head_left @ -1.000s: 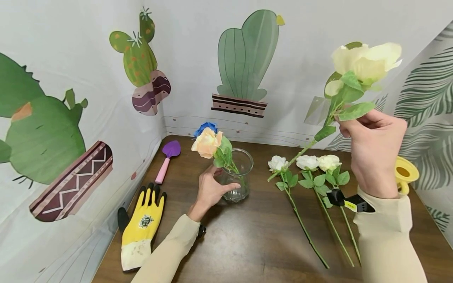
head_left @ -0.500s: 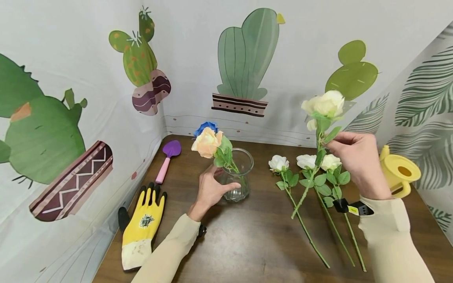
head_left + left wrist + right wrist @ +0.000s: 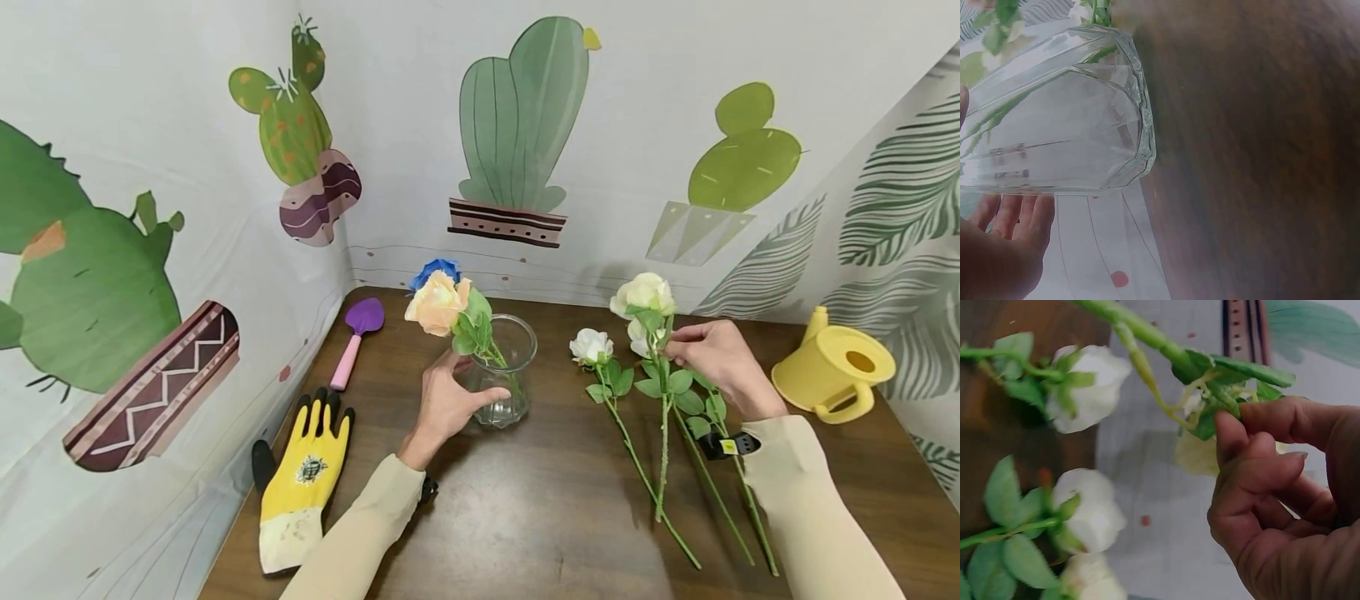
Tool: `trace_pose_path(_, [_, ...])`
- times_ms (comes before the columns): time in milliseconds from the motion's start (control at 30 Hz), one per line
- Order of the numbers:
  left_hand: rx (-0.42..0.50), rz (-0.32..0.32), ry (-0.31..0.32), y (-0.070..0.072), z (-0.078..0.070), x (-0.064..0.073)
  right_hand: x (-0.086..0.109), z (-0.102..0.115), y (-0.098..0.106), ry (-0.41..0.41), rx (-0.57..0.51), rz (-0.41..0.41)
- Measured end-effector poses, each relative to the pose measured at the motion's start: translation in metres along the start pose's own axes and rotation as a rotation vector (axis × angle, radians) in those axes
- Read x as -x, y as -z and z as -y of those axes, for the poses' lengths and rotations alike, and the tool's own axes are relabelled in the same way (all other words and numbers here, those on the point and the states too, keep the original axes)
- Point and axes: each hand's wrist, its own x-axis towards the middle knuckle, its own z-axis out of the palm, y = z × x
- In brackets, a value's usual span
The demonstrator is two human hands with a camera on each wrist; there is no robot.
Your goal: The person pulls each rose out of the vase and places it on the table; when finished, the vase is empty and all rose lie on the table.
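In the head view my left hand (image 3: 448,404) holds a clear glass vase (image 3: 517,379), fingers behind it and thumb across its front. A peach rose (image 3: 437,304) and a blue flower (image 3: 435,272) lean out of the vase to the left. My right hand (image 3: 712,358) pinches the stem of a cream rose (image 3: 643,295) between thumb and index finger, just below the bloom. That stem hangs nearly upright over the flowers on the table. Beside it lies a white rose (image 3: 592,346). Another white rose (image 3: 1088,509) and a second cream one (image 3: 1091,578) show in the right wrist view.
A yellow watering can (image 3: 832,367) stands at the right. On the left lie a purple trowel (image 3: 363,317) with a pink handle and a yellow-and-black glove (image 3: 303,483). Cactus-printed cloth (image 3: 405,167) hangs behind the brown table (image 3: 525,517).
The right hand has brought the cream rose down and to the left, and its stem has swung from slanted to nearly upright. My left hand keeps its hold on the vase.
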Motion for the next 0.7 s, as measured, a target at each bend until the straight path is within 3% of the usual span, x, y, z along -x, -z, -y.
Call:
trace_pose_path(300, [0.002,0.006,0.007,0.000,0.000,0.000,-0.022,-0.032,-0.015,-0.058,0.101,0.143])
trace_pose_path(700, [-0.019,-0.001,-0.012,0.000,0.000,0.000,-0.034,-0.059,-0.027,-0.055,0.151,0.214])
